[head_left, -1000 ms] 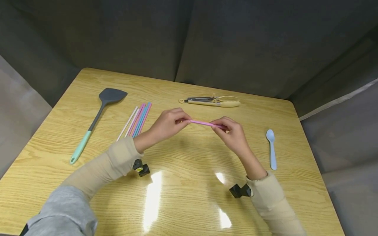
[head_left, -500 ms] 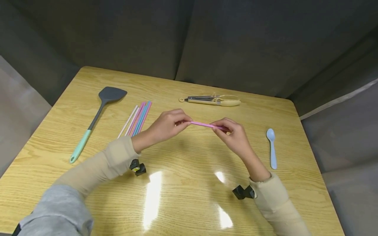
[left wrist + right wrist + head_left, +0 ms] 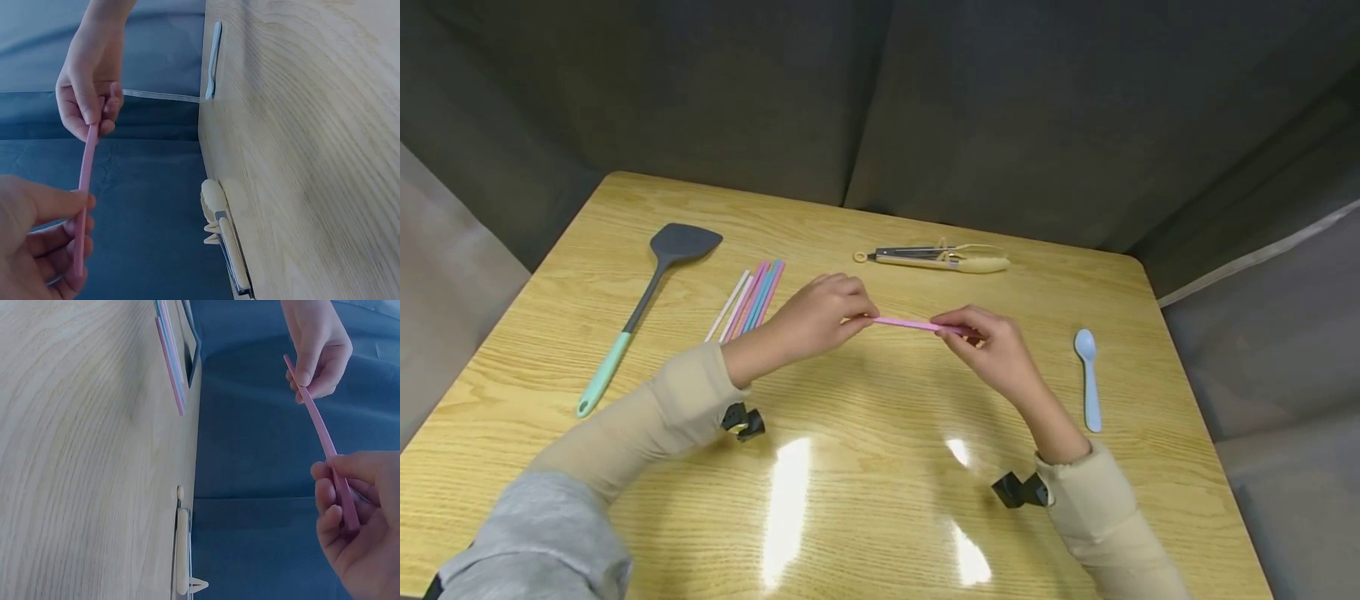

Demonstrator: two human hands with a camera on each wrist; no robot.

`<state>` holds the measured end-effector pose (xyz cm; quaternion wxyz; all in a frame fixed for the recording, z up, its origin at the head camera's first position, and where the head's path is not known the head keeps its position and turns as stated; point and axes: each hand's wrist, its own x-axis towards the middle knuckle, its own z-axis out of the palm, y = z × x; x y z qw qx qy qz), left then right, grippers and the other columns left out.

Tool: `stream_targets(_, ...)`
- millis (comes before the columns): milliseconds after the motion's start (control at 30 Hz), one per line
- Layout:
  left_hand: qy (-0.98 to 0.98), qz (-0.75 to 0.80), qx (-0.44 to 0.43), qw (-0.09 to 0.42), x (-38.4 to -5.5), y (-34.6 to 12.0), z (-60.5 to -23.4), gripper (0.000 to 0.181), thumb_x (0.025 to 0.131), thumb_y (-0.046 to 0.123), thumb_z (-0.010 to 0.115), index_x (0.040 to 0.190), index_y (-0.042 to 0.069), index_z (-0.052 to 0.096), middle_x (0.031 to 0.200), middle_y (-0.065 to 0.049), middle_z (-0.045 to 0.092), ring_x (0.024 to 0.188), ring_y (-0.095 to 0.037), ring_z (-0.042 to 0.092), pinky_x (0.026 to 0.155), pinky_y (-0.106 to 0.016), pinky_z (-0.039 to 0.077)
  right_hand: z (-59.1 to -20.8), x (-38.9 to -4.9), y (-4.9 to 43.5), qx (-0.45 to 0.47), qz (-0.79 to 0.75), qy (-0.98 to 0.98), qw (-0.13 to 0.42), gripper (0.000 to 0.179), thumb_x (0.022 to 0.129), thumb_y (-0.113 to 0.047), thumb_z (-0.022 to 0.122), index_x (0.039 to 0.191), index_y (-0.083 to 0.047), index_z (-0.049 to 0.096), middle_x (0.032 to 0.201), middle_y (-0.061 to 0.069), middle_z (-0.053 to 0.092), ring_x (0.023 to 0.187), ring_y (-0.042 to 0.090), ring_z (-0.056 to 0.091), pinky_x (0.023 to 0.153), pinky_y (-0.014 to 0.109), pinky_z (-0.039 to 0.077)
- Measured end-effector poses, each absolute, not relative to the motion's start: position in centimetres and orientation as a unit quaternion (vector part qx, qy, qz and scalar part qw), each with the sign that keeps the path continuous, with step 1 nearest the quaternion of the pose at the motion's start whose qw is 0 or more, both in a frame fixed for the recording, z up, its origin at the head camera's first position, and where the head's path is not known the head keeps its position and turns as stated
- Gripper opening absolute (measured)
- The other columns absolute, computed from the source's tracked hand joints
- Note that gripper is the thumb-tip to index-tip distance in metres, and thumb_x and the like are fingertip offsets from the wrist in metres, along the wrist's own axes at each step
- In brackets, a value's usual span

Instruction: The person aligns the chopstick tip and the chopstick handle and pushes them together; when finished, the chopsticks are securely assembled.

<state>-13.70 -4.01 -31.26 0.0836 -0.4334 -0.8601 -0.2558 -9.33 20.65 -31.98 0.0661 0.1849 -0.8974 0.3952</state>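
Note:
Between my two hands, above the middle of the table, a slim pink straw [image 3: 904, 323] is held nearly level. My left hand [image 3: 823, 315] pinches one end between thumb and fingers. The other end is pinched by my right hand [image 3: 992, 346]. Viewed from the left wrist, the straw [image 3: 88, 159] runs from one hand to the other with a slight bend, its near end lying along the left fingers. In the right wrist view, its end [image 3: 349, 512] lies across the curled right fingers. Several pink, blue and white straws [image 3: 751, 298] lie side by side behind my left forearm.
A dark turner [image 3: 658, 271] with a mint handle lies at the left of the wooden table [image 3: 880, 500]. Cream tongs [image 3: 936, 257] lie near the far edge, beyond my hands. A light blue spoon [image 3: 1088, 379] rests at the right. Dark curtains [image 3: 1000, 108] hang behind the table.
My left hand has shifted slightly left and toward me, still pinching the straw. The right hand has moved slightly toward me. The straw sits a little nearer; the things on the table stay put.

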Motion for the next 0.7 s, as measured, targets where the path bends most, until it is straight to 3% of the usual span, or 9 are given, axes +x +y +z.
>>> stream_targets(267, -0.886, -0.273, -0.373, 0.044, -14.2, -6.1, -31.1, 0.013, 0.086, 0.012, 0.061, 0.094, 0.006, 0.068, 0.085, -0.003, 0.060, 0.078, -0.016, 0.053, 0.067, -0.028, 0.044, -33.1, -9.0, 22.9, 0.109, 0.380, -0.918, 0.022, 0.033, 0.089, -0.010, 0.054, 0.122, -0.006, 0.052, 0.088, 0.008, 0.062, 0.073, 0.016, 0.055, 0.060, 0.024, 0.045)
stream_targets(500, -0.904, -0.302, -0.301, 0.038, -14.9, -8.3, -32.6, 0.019, 0.087, 0.008, 0.057, 0.103, 0.002, 0.063, 0.076, -0.005, 0.054, 0.063, -0.015, 0.044, 0.056, -0.028, 0.038, -34.9, -8.0, 24.9, 0.093, 0.368, -0.925, -0.027, 0.025, 0.092, -0.015, 0.050, 0.113, -0.005, 0.059, 0.087, 0.009, 0.064, 0.069, 0.021, 0.055, 0.056, 0.024, 0.045)
stream_targets(533, -0.905, -0.304, -0.294, 0.041, -14.9, -8.6, -32.9, 0.019, 0.087, 0.007, 0.057, 0.104, 0.002, 0.063, 0.074, -0.004, 0.052, 0.061, -0.014, 0.043, 0.061, -0.029, 0.042, -35.1, -7.9, 25.1, 0.093, 0.369, -0.924, -0.034, 0.024, 0.092, -0.016, 0.050, 0.112, -0.005, 0.059, 0.087, 0.009, 0.064, 0.069, 0.021, 0.055, 0.056, 0.024, 0.045)
stream_targets(700, -0.913, -0.305, -0.266, 0.048, -15.3, -10.2, -34.9, 0.016, 0.086, 0.005, 0.055, 0.100, 0.001, 0.062, 0.070, -0.003, 0.047, 0.055, -0.013, 0.037, 0.055, -0.028, 0.038, -36.1, -7.2, 25.6, 0.098, 0.373, -0.921, -0.051, 0.023, 0.092, -0.013, 0.050, 0.110, -0.003, 0.060, 0.087, 0.011, 0.064, 0.068, 0.026, 0.055, 0.053, 0.024, 0.043)
